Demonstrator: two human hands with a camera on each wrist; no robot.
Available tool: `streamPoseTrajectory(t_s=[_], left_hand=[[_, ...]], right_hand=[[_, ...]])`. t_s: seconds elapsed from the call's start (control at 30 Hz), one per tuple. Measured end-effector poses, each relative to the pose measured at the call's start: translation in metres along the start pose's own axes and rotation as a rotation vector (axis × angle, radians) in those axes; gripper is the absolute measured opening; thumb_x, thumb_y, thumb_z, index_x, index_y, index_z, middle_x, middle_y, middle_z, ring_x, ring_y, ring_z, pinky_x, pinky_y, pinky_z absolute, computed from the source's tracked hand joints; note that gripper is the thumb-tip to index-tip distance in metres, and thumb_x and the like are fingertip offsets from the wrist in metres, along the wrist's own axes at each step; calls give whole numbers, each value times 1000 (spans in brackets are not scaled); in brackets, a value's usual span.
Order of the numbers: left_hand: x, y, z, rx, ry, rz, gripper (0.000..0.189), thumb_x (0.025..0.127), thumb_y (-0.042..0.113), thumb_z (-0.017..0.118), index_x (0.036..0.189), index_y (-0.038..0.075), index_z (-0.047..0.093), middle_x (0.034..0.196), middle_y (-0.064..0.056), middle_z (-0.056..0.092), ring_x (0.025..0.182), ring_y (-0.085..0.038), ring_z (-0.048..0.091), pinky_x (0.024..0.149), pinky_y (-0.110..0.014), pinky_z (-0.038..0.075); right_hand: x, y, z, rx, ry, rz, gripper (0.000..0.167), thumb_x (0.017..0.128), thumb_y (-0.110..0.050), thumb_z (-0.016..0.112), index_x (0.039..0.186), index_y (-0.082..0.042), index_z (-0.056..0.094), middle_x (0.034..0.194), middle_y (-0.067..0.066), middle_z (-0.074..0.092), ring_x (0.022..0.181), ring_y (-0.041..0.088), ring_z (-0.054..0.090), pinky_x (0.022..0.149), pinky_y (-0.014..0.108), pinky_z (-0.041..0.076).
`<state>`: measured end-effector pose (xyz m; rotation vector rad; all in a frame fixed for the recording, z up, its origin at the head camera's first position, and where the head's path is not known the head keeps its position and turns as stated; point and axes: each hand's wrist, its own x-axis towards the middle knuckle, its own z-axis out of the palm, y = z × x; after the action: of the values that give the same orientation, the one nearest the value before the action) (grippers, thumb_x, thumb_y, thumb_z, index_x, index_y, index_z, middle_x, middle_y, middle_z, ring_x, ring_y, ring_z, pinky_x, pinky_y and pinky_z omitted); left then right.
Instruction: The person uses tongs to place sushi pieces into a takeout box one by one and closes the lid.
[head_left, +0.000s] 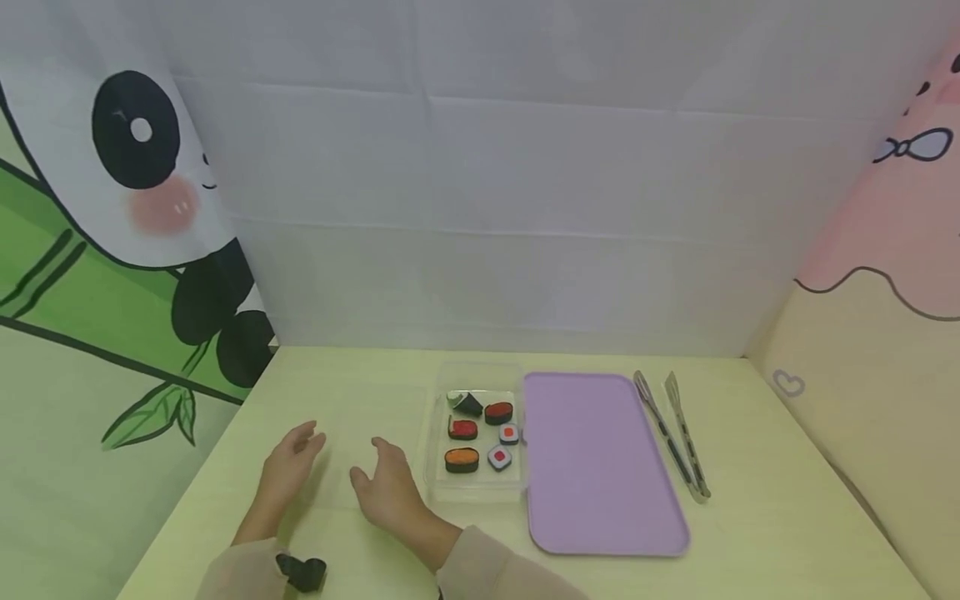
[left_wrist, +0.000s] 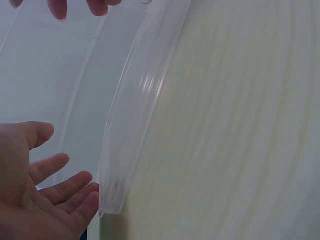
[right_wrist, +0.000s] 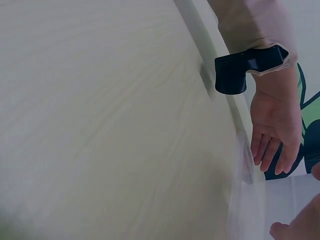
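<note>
My left hand (head_left: 288, 468) is over the table's left side, fingers loosely bent and holding nothing. To its right is my right hand (head_left: 392, 492), its thumb spread from its fingers and its grasp empty. Close by the hands lies a clear, shallow plastic cover (left_wrist: 142, 90) with a raised rim, barely visible in the head view. In the left wrist view, fingertips of one hand overlap the rim's near end. The right wrist view shows the left hand's fingers pointing down beside the cover's edge.
A clear plastic box (head_left: 432, 467) holds several sushi pieces (head_left: 462, 460) right of my hands. Beside it lies a purple tray (head_left: 592, 467). Metal tongs (head_left: 686, 442) rest spread along the tray's right side. A white cloth wall (head_left: 510, 283) closes off the back.
</note>
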<state>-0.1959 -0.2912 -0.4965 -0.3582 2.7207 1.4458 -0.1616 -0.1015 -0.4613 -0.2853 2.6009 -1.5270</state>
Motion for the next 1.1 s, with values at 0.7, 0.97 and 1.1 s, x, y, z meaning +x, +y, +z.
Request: streamPoseTrajectory(t_s=[0.7, 0.97, 1.1], left_hand=[[14, -1, 16, 70, 23, -25, 56, 103, 30, 45, 143, -6, 36, 143, -34, 36, 128, -49, 38, 101, -59, 38], [15, 1, 19, 140, 28, -13, 53, 102, 26, 44, 139, -11, 40, 137, -36, 41, 126, -51, 40, 101, -60, 38], [15, 0, 16, 141, 21, -12, 52, 102, 26, 43, 138, -13, 42, 139, -36, 40, 129, -51, 36, 103, -60, 34]], right_hand=[[18, 31, 15, -11, 183, 90, 59, 90, -15, 67, 138, 7, 42, 147, 31, 26, 129, 41, 42, 94, 51, 47], [22, 34, 17, 32, 185, 111, 61, 89, -12, 66, 138, 13, 38, 141, 29, 31, 128, 40, 42, 98, 50, 45], [25, 37, 16, 84, 186, 98, 57, 89, -7, 63, 136, 16, 38, 137, 28, 35, 128, 41, 41, 103, 48, 40]])
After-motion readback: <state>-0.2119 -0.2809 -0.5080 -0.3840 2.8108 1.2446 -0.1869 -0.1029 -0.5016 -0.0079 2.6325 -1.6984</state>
